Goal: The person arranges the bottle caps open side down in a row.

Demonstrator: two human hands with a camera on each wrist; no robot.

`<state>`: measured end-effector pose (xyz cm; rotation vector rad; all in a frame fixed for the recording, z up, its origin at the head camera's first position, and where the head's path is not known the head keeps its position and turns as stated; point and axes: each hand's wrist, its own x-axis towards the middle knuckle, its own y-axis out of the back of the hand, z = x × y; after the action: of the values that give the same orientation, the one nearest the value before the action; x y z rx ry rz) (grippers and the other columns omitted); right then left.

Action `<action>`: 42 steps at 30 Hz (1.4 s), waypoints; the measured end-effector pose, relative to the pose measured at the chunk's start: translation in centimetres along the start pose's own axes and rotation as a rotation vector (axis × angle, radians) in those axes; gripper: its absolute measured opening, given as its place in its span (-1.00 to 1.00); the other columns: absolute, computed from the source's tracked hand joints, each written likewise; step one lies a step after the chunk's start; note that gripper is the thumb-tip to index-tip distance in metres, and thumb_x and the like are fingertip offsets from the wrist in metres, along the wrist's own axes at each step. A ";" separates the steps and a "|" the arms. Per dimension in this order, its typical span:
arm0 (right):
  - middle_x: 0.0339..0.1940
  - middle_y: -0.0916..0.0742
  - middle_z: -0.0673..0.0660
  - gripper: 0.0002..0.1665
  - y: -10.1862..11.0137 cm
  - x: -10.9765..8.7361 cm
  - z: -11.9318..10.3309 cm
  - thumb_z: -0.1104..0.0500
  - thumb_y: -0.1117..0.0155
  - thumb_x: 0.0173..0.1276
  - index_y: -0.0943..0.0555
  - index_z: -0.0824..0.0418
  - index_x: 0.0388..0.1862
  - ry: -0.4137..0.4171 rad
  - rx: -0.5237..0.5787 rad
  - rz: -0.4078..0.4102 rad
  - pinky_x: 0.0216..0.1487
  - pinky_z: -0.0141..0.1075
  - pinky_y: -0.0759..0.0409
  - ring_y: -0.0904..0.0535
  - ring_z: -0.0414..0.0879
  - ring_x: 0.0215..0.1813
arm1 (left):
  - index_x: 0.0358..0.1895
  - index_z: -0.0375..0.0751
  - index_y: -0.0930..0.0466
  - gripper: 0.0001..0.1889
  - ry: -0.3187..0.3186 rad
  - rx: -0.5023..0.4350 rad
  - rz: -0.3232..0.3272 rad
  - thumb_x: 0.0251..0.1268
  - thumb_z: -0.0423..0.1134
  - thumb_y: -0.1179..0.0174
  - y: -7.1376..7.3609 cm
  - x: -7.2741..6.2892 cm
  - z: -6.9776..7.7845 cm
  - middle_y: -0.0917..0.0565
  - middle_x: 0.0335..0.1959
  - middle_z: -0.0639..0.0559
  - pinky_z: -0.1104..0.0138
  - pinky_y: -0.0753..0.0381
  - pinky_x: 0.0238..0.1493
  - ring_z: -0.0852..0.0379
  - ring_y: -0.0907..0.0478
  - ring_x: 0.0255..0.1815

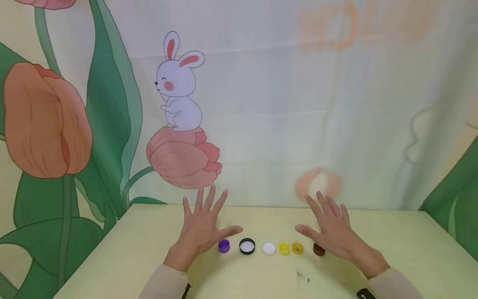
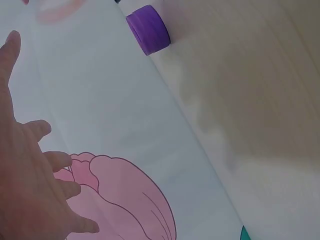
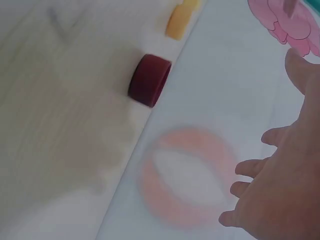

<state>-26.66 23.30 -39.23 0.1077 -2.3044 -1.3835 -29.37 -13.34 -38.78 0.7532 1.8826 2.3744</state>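
Before a printed white cloth [image 1: 269, 124], a person's left hand [image 1: 201, 230] and right hand [image 1: 332, 232] hover over a pale table [image 1: 149, 232], fingers spread apart. Below, left to right, lie a round purple cap [image 1: 224, 246], black-rimmed white lid [image 1: 247, 246], white disc [image 1: 269, 248], round yellow cap [image 1: 284, 248], amber cap [image 1: 297, 248] and dark-red cap [image 1: 319, 249].

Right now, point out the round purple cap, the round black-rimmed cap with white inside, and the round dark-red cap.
Round purple cap [image 2: 153, 29]: left wrist view, outer side wall.
Round black-rimmed cap [image 1: 247, 247]: head view, white inside.
Round dark-red cap [image 3: 146, 80]: right wrist view, outer side wall.
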 end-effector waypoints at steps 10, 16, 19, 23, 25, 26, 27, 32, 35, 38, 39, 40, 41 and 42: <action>0.67 -0.21 0.47 0.10 -0.8 1.6 -1.5 -0.29 -0.34 0.47 -0.17 0.27 0.72 0.108 0.074 0.043 0.47 0.50 0.11 0.02 0.53 0.64 | 0.76 0.15 -0.01 0.29 -0.027 -0.108 -0.006 -0.01 0.58 -0.40 -0.1 0.2 -0.4 0.06 0.77 -0.08 -0.46 0.39 0.50 -0.29 0.20 0.74; 0.67 -0.23 0.46 0.10 -1.0 2.3 -2.5 -0.28 -0.36 0.46 -0.15 0.23 0.73 0.141 0.113 0.028 0.49 0.47 0.06 -0.03 0.51 0.64 | 0.76 0.14 0.01 0.33 -0.041 -0.135 -0.022 -0.05 0.54 -0.47 -0.2 0.3 -0.6 0.09 0.77 -0.05 -0.43 0.41 0.52 -0.26 0.21 0.74; 0.68 -0.22 0.43 0.12 -1.2 2.4 -2.9 -0.27 -0.40 0.45 -0.13 0.19 0.74 0.141 0.160 -0.009 0.49 0.50 0.03 -0.01 0.48 0.65 | 0.76 0.14 0.01 0.29 -0.041 -0.152 -0.046 0.00 0.57 -0.41 -0.1 0.3 -0.8 0.12 0.77 -0.02 -0.41 0.43 0.52 -0.21 0.23 0.75; 0.70 -0.21 0.36 0.17 -1.8 2.7 -3.4 -0.30 -0.46 0.39 -0.14 0.14 0.75 0.141 0.235 -0.076 0.48 0.49 -0.08 -0.02 0.39 0.68 | 0.75 0.11 -0.06 0.23 -0.045 -0.196 -0.053 0.07 0.55 -0.38 0.0 0.1 -1.1 0.08 0.77 -0.01 -0.41 0.41 0.53 -0.18 0.17 0.75; 0.71 -0.21 0.33 0.19 -2.1 2.9 -3.8 -0.32 -0.47 0.38 -0.14 0.13 0.75 0.138 0.272 -0.107 0.50 0.44 -0.12 -0.03 0.35 0.68 | 0.74 0.09 -0.09 0.21 -0.052 -0.215 -0.046 0.08 0.52 -0.40 0.1 0.0 -1.3 0.05 0.77 -0.02 -0.41 0.39 0.53 -0.18 0.14 0.75; 0.71 -0.22 0.31 0.19 -2.3 3.0 -4.0 -0.32 -0.48 0.37 -0.14 0.13 0.75 0.137 0.286 -0.116 0.51 0.41 -0.14 -0.05 0.33 0.68 | 0.74 0.08 -0.11 0.20 -0.057 -0.228 -0.042 0.08 0.51 -0.42 0.2 0.0 -1.4 0.04 0.77 -0.03 -0.40 0.38 0.54 -0.17 0.13 0.74; 0.71 -0.23 0.29 0.19 -2.4 3.1 -4.2 -0.30 -0.49 0.37 -0.14 0.13 0.75 0.134 0.299 -0.125 0.52 0.39 -0.15 -0.07 0.31 0.68 | 0.73 0.06 -0.12 0.19 -0.064 -0.244 -0.035 0.09 0.48 -0.44 0.2 0.0 -1.6 0.02 0.76 -0.04 -0.40 0.36 0.54 -0.17 0.11 0.74; 0.66 -0.35 0.20 0.14 -3.0 3.6 -5.1 -0.20 -0.55 0.36 -0.21 0.16 0.72 0.134 0.341 -0.146 0.55 0.23 -0.22 -0.21 0.22 0.65 | 0.71 0.02 -0.19 0.17 -0.073 -0.327 -0.021 0.07 0.35 -0.55 0.0 0.0 -2.2 -0.08 0.74 -0.07 -0.37 0.08 0.56 -0.21 -0.04 0.70; 0.61 -0.43 0.20 0.08 -3.7 3.9 -5.6 -0.14 -0.56 0.36 -0.28 0.21 0.68 0.154 0.348 -0.145 0.55 0.19 -0.27 -0.29 0.21 0.62 | 0.70 0.02 -0.21 0.17 -0.057 -0.377 -0.032 0.04 0.27 -0.62 0.0 0.0 -2.5 -0.10 0.73 -0.06 -0.33 -0.08 0.54 -0.25 -0.08 0.68; 0.58 -0.47 0.20 0.03 -4.4 4.3 -6.1 -0.11 -0.57 0.36 -0.32 0.24 0.64 0.163 0.361 -0.144 0.53 0.15 -0.32 -0.35 0.19 0.59 | 0.70 0.05 -0.20 0.17 -0.029 -0.419 -0.048 0.02 0.22 -0.65 -0.1 -0.1 -2.7 -0.10 0.73 -0.04 -0.31 -0.15 0.53 -0.25 -0.07 0.69; 0.57 -0.48 0.20 0.01 -4.7 4.5 -6.3 -0.10 -0.57 0.37 -0.33 0.25 0.63 0.164 0.368 -0.144 0.52 0.15 -0.34 -0.37 0.19 0.57 | 0.71 0.06 -0.20 0.18 -0.021 -0.429 -0.051 0.02 0.22 -0.65 -0.2 -0.1 -2.8 -0.10 0.74 -0.03 -0.31 -0.15 0.53 -0.25 -0.06 0.69; 0.56 -0.49 0.20 0.00 -5.0 4.6 -6.4 -0.10 -0.56 0.37 -0.34 0.25 0.63 0.166 0.374 -0.145 0.50 0.15 -0.36 -0.39 0.19 0.55 | 0.71 0.07 -0.19 0.18 -0.014 -0.441 -0.054 0.01 0.22 -0.65 -0.2 -0.1 -2.8 -0.10 0.73 -0.03 -0.31 -0.15 0.52 -0.24 -0.06 0.69; 0.55 -0.50 0.20 -0.01 -5.2 4.7 -6.6 -0.10 -0.56 0.38 -0.35 0.26 0.62 0.171 0.379 -0.148 0.48 0.16 -0.38 -0.41 0.20 0.54 | 0.71 0.08 -0.20 0.17 -0.008 -0.457 -0.055 0.01 0.21 -0.66 -0.2 -0.1 -2.9 -0.11 0.73 -0.01 -0.31 -0.15 0.53 -0.23 -0.06 0.69; 0.54 -0.51 0.20 -0.02 -5.4 4.8 -6.8 -0.09 -0.55 0.39 -0.36 0.27 0.61 0.175 0.387 -0.149 0.47 0.16 -0.40 -0.43 0.21 0.52 | 0.70 0.08 -0.20 0.17 -0.004 -0.472 -0.055 0.01 0.19 -0.66 -0.2 -0.1 -2.9 -0.13 0.73 -0.01 -0.30 -0.16 0.53 -0.22 -0.07 0.69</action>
<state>-29.05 13.64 -39.54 0.5087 -2.4217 -0.9317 -30.45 -15.97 -39.42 0.6473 1.2346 2.6177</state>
